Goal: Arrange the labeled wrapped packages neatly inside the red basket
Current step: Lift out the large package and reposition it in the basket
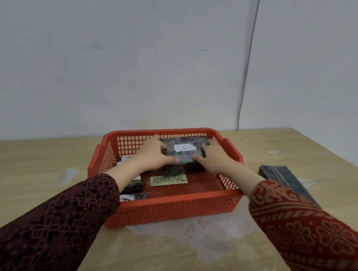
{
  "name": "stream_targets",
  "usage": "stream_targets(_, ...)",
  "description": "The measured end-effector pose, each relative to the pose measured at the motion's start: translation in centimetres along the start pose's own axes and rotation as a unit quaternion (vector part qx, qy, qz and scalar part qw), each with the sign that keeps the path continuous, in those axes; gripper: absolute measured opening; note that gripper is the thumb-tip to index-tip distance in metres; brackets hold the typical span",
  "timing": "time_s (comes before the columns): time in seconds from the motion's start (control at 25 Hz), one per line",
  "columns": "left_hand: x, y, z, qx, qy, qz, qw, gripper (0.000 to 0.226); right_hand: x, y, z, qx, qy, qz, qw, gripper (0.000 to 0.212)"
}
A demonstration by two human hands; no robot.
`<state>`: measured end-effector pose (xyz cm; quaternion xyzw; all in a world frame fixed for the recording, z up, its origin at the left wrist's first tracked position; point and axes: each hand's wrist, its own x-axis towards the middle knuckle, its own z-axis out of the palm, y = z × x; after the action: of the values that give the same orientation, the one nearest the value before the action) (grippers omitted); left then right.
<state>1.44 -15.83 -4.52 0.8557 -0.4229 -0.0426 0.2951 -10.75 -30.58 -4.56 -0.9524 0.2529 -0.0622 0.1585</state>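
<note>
A red perforated basket [177, 210] stands on the wooden table. Inside it, toward the back, I hold a dark wrapped package [182, 156] with a white label on top. My left hand [155, 152] grips its left end and my right hand [214, 157] grips its right end. A yellow-green label reading ABNORMAL [168, 180] lies on the basket floor in front of the package. Smaller dark wrapped packages with white labels [134, 188] sit in the basket's left part, partly hidden by my left forearm.
A long dark wrapped package [285, 181] lies on the table to the right of the basket, partly behind my right sleeve. Clear plastic film [206, 234] is spread under and in front of the basket. A wall stands close behind the table.
</note>
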Motion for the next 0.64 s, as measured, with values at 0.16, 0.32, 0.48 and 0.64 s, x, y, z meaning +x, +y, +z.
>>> stream_targets(0.16,-0.1,0.4,0.8,0.115,-0.127,-0.003,0.985,0.088,0.4,0.0,0.0,-0.044,-0.017,-0.010,0.999,0.057)
stream_targets(0.32,0.2,0.8,1.8,0.244,-0.152,0.003,0.958,0.070,-0.4,-0.4,-0.4,-0.121,-0.064,-0.040,0.990,0.051)
stream_targets(0.48,0.3,1.9,1.8,0.292,-0.194,-0.034,0.936,0.074,-3.4,-0.5,-3.0,-0.030,-0.031,-0.109,0.993,0.039)
stream_targets(0.64,-0.4,6.1,0.1,0.180,-0.129,0.047,0.974,0.060,-8.8,2.9,-6.2,0.062,0.178,-0.115,0.975,0.034)
